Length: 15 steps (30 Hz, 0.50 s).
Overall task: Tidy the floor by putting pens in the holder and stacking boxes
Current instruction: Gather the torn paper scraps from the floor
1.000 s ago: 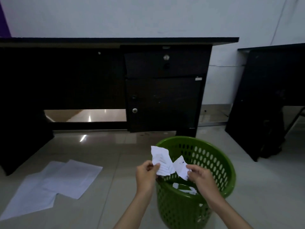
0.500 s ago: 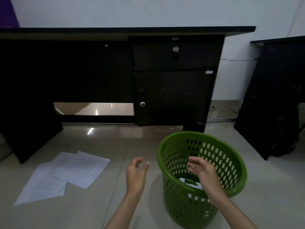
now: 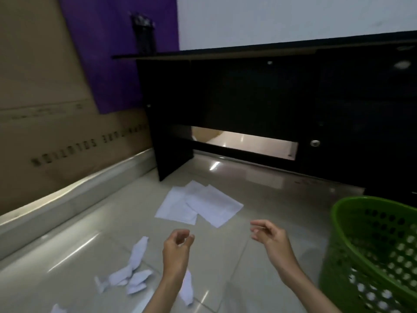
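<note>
Tiled floor [image 3: 259, 195] ahead: both hands, left [image 3: 176, 251] and right [image 3: 274, 239], hang loosely curled, holding nothing; gather near scraps [image 3: 135, 267] fully before lifting.

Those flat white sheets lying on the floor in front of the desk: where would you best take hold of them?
Probably at the near right corner of the flat sheets, coming from above on the side of the right hand. They lie flush on the tiles and overlap, so only an edge or corner offers fingers a way under. That corner points toward the person, away from the desk.
</note>
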### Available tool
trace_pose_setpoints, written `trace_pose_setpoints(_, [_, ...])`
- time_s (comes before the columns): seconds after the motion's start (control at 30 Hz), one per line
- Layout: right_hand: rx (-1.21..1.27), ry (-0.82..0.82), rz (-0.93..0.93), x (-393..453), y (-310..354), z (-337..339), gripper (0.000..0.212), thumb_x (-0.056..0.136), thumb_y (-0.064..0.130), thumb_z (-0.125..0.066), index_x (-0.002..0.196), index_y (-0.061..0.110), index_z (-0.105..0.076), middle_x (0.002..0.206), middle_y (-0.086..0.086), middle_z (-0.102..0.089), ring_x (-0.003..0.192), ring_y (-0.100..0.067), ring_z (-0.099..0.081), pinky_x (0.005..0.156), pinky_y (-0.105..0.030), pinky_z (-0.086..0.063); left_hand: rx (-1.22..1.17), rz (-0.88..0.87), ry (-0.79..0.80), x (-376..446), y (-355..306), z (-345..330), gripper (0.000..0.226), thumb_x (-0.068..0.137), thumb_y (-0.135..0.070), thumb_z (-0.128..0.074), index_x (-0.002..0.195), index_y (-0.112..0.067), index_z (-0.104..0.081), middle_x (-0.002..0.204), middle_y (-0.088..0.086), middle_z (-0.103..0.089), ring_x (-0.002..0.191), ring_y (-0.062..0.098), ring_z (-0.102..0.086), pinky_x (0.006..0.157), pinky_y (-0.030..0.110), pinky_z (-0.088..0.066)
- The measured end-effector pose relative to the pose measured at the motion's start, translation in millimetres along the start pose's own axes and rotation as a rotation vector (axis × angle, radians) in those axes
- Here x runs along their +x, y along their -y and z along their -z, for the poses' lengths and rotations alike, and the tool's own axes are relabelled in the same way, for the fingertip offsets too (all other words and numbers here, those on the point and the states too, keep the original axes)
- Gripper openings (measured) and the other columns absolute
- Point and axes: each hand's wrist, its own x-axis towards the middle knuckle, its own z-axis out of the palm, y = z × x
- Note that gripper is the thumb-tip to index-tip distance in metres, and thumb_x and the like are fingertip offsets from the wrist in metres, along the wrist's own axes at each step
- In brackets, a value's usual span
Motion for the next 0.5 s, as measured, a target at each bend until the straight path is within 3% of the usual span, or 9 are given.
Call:
trace_pose_setpoints(0.13, [-0.056, 0.173, -0.008, -6.7, -11.4, -68.5, 0.024, 0.087, -0.004, -0.052, 0.085, 0.016, -0.066, 0.083, -0.004, -0.067, 0.080, -0.021, -0.063, 0.082, -0.032, -0.052, -0.021, 0.007, -0.166, -3.6, 11.2, 86.6, 0.006, 0.083, 0.006, -0.059, 0.087, 0.002, -0.061, 0.083, 0.012, -0.061, 0.083, 0.024, -0.055, 0.060, 0.014, -0.045])
trace_pose_setpoints(0.2, [-0.086, 0.280, -0.007, -15.2, -17.0, -103.3, 0.020, 0.087, -0.002, -0.053, 0.090, 0.013, -0.066, 0.084, -0.009, -0.067, 0.082, -0.023, -0.064, 0.085, -0.038, -0.052, -0.003, 0.023, -0.252, -8.2, 27.2, 131.3, 0.008, 0.083, 0.006, -0.058, 0.082, -0.002, -0.061, 0.081, 0.011, -0.061, 0.078, 0.023, -0.055, 0.050, 0.011, -0.044])
trace_pose_setpoints(0.33, [-0.107, 0.418, -0.015, -33.8, -33.8, -159.1, 0.020, 0.087, -0.001, -0.053, 0.091, 0.014, -0.065, 0.082, -0.008, -0.065, 0.081, -0.023, -0.061, 0.083, -0.036, -0.050, 0.040, 0.089, -0.432, -20.9, 66.2, 202.8, 0.011, 0.080, 0.009, -0.061, 0.080, -0.003, -0.061, 0.080, 0.012, -0.061, 0.084, 0.023, -0.054, 0.064, 0.015, -0.043])
trace_pose_setpoints(0.43, [-0.157, 0.526, -0.004, -51.8, -51.3, -201.0, 0.023, 0.085, -0.003, -0.053, 0.087, 0.017, -0.066, 0.083, -0.003, -0.065, 0.082, -0.020, -0.061, 0.084, -0.037, -0.049, 0.050, 0.167, -0.565, -39.6, 99.1, 250.7, 0.013, 0.078, 0.010, -0.063, 0.077, -0.002, -0.060, 0.079, 0.012, -0.060, 0.084, 0.026, -0.056, 0.061, 0.011, -0.042])
trace_pose_setpoints(0.5, [-0.185, 0.605, 0.009, -63.4, -61.0, -227.5, 0.028, 0.084, -0.004, -0.054, 0.082, 0.021, -0.065, 0.084, -0.002, -0.066, 0.082, -0.018, -0.061, 0.085, -0.039, -0.049, 0.058, 0.212, -0.640, -53.5, 120.7, 278.3, 0.017, 0.077, 0.010, -0.064, 0.072, -0.006, -0.060, 0.083, 0.014, -0.061, 0.086, 0.028, -0.057, 0.063, 0.016, -0.043])
